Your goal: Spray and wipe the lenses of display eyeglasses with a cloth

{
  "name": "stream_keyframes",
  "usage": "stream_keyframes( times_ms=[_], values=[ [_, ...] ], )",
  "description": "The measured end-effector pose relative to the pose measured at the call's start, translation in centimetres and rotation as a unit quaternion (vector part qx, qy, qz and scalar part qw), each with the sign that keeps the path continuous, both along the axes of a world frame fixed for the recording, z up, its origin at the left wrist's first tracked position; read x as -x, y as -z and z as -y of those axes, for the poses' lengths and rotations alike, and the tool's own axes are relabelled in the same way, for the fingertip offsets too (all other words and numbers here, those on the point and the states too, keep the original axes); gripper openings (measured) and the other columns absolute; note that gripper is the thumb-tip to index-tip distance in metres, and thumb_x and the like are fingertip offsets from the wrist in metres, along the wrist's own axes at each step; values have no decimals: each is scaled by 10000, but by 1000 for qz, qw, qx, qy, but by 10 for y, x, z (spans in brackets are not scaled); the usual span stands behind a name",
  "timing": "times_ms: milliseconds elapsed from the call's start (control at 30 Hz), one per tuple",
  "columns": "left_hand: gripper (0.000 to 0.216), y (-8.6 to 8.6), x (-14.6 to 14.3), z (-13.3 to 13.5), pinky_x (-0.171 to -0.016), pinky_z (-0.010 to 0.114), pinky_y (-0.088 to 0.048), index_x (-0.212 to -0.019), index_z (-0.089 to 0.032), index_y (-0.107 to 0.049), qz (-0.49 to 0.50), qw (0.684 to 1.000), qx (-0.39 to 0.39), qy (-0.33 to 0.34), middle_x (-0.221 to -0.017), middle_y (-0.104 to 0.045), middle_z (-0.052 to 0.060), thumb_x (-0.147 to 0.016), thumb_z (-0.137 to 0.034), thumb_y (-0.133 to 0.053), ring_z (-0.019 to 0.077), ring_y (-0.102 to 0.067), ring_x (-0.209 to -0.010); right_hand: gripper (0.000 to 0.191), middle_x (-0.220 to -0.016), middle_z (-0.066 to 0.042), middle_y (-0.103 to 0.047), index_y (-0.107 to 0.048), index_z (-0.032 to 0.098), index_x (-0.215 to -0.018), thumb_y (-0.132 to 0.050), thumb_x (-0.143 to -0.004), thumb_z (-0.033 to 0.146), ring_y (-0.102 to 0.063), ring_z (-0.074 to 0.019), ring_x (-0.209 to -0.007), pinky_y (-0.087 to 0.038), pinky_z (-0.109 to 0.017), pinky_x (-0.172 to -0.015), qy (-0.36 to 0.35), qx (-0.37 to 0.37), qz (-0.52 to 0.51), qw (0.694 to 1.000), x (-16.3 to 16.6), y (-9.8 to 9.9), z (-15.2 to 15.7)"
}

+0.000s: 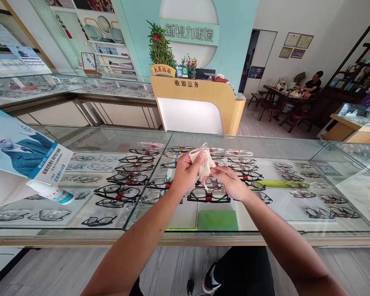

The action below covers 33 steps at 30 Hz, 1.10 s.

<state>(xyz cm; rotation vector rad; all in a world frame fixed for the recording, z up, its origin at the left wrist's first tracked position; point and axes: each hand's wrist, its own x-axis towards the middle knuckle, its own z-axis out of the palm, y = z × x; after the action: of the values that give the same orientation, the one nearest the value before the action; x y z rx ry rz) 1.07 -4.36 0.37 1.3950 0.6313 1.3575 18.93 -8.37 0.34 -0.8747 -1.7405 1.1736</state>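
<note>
A crumpled cream cloth (206, 164) is bunched up in front of me, above the glass display counter (179, 225). My left hand (186, 170) is closed on it, with the thumb pressed over its top. At the cloth's right side, my right hand (232, 181) is closed in a pinch. What its fingertips grip is hidden; whether anything is wrapped inside the cloth I cannot tell. Beneath the glass and below my hands lie rows of eyeglasses, including a black-framed pair of eyeglasses (209, 195).
A white bottle (54, 193) and a printed cardboard display (24, 152) stand at the left of the counter. Under the glass is a green card (218, 220). Beyond is a wooden reception desk (197, 88); a person (313, 84) sits at a table far right.
</note>
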Motion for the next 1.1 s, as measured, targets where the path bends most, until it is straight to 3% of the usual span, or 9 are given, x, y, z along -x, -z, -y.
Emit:
stream_keyframes(
  times_ms=[133,333,500,633,733,867,967,1100],
  values=[
    [631,3,4,-9,-564,304,-507,-785,-220,-727,-1,1000,-19,-26,-640,-674,7,-921,-830,-814,160,-610,-558,494,-933,-62,-816,-826,231,-864,-528,-1132,521,-715,-258,-976,-542,-399,-1034,-13,-7,-12,1000,-3,-2,-1],
    [517,-5,23,-20,-872,423,-660,-1017,-202,-863,-6,987,46,152,-1007,-874,133,-842,-679,-961,313,-840,-949,484,-940,-65,-843,-831,232,-870,-534,-1127,515,-723,-269,-947,-540,-418,-1004,1,-9,-8,1000,-15,-5,-6],
    [470,-6,27,-20,-957,424,-667,-1121,-190,-861,-16,984,25,176,-1188,-888,162,-822,-519,-1013,346,-854,-1117,463,-915,-65,-840,-840,226,-873,-510,-1121,436,-731,-263,-950,-552,-406,-1001,-8,-2,-22,1000,-16,-9,-5],
    [589,-1,19,-17,-868,365,-676,-1219,-189,-813,-20,991,32,128,-1164,-892,153,-765,-468,-1063,304,-861,-1036,473,-870,-61,-824,-840,230,-854,-524,-1109,473,-728,-272,-963,-554,-406,-1033,1,-4,-24,1000,-12,-9,-6],
    [573,-1,9,-8,-696,318,-647,-1141,-181,-781,-14,996,25,79,-1011,-887,105,-778,-532,-1051,209,-798,-737,492,-900,-55,-830,-825,243,-811,-541,-1106,516,-742,-279,-1006,-538,-397,-1069,-1,-8,-28,1000,-7,-5,-5],
    [578,-5,-2,6,-433,265,-462,-976,-195,-733,14,999,19,25,-716,-777,2,-824,-700,-970,120,-575,-421,454,-898,-35,-817,-813,253,-810,-610,-1085,553,-724,-267,-957,-536,-391,-1057,7,15,-53,998,4,2,1],
    [624,-4,-5,9,-405,262,-392,-874,-199,-721,38,998,20,-40,-616,-697,-18,-863,-801,-888,110,-523,-394,514,-937,-50,-820,-812,248,-810,-598,-1095,618,-700,-262,-948,-526,-396,-1022,-7,24,-47,999,9,5,3],
    [679,4,-4,0,-522,278,-475,-818,-192,-755,47,997,24,-63,-629,-709,13,-831,-859,-877,145,-623,-533,547,-936,-60,-828,-832,244,-842,-581,-1104,654,-699,-271,-966,-520,-411,-1002,-11,9,-52,999,7,4,1]
  ],
)
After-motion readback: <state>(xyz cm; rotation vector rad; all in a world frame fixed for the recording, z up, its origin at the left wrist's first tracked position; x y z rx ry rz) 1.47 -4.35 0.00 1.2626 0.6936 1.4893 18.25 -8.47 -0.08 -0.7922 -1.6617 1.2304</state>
